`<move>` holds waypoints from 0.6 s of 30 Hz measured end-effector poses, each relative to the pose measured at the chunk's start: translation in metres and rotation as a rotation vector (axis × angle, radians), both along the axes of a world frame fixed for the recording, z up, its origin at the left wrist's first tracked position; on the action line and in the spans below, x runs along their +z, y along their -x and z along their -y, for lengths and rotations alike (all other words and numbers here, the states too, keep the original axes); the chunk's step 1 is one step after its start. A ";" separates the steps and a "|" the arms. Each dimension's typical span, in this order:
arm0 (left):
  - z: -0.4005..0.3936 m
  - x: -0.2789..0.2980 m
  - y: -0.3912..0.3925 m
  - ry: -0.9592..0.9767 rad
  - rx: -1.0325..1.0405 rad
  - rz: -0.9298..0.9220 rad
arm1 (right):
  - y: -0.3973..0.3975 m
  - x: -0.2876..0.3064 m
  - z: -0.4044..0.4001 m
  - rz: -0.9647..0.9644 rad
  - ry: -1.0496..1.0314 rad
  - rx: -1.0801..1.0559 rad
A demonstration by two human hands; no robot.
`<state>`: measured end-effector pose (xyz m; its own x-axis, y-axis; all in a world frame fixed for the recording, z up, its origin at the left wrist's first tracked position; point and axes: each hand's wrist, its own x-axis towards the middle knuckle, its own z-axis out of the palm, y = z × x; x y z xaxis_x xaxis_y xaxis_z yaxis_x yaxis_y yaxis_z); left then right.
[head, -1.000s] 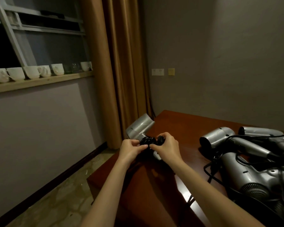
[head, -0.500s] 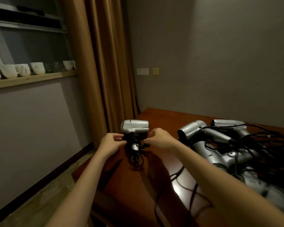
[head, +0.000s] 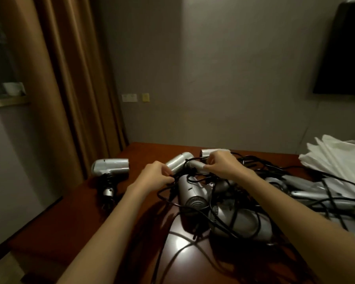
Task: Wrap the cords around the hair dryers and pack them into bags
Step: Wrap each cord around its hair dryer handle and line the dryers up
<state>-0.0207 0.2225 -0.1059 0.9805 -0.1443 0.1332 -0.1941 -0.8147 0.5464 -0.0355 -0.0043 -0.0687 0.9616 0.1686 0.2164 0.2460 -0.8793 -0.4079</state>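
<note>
A silver hair dryer (head: 110, 167) with its black cord wound around the handle lies alone at the table's left edge. Right of it, several silver dryers lie heaped in tangled black cords (head: 219, 203). My right hand (head: 221, 163) grips the handle of the dryer (head: 179, 161) at the heap's far left. My left hand (head: 155, 177) pinches a black cord (head: 173, 181) just below that dryer's barrel. White plastic bags (head: 334, 158) lie stacked at the far right.
The dark red wooden table (head: 143, 212) ends at the left, beside a brown curtain (head: 62, 85). Loose cords trail over the near table edge. A dark screen (head: 342, 50) hangs on the right wall.
Both hands have let go of the wrapped dryer, which now lies at the left. They moved right to the heap, where they took hold of another dryer and its cord. The view turned right.
</note>
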 end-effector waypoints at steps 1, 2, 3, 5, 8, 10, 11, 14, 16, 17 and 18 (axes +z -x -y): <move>0.008 -0.004 -0.003 -0.036 -0.018 -0.010 | -0.004 -0.005 0.002 0.001 0.064 -0.021; 0.014 -0.007 -0.006 -0.074 -0.031 -0.020 | -0.009 -0.009 0.001 -0.021 0.148 -0.040; 0.018 -0.009 -0.008 -0.111 -0.040 -0.032 | -0.014 -0.013 -0.002 -0.056 0.224 -0.059; 0.021 -0.011 -0.014 -0.166 -0.039 -0.056 | -0.026 -0.020 -0.008 -0.092 0.317 -0.076; 0.017 -0.009 -0.019 -0.196 -0.002 -0.063 | -0.037 -0.023 -0.011 -0.033 0.340 -0.088; 0.015 -0.006 -0.022 -0.197 0.022 -0.021 | -0.041 -0.017 -0.004 0.014 0.281 -0.088; 0.015 -0.004 -0.024 -0.206 0.029 0.018 | -0.043 -0.013 0.002 0.029 0.241 -0.082; 0.022 0.004 -0.026 -0.221 0.086 0.135 | -0.042 0.004 0.016 0.018 0.109 -0.049; 0.034 0.008 -0.023 -0.232 0.146 0.181 | -0.039 0.016 0.021 -0.003 0.052 -0.048; 0.040 0.009 -0.022 -0.252 0.166 0.194 | -0.038 0.022 0.023 -0.004 0.050 -0.057; 0.046 0.011 -0.022 -0.273 0.178 0.200 | -0.037 0.028 0.024 -0.005 0.055 -0.068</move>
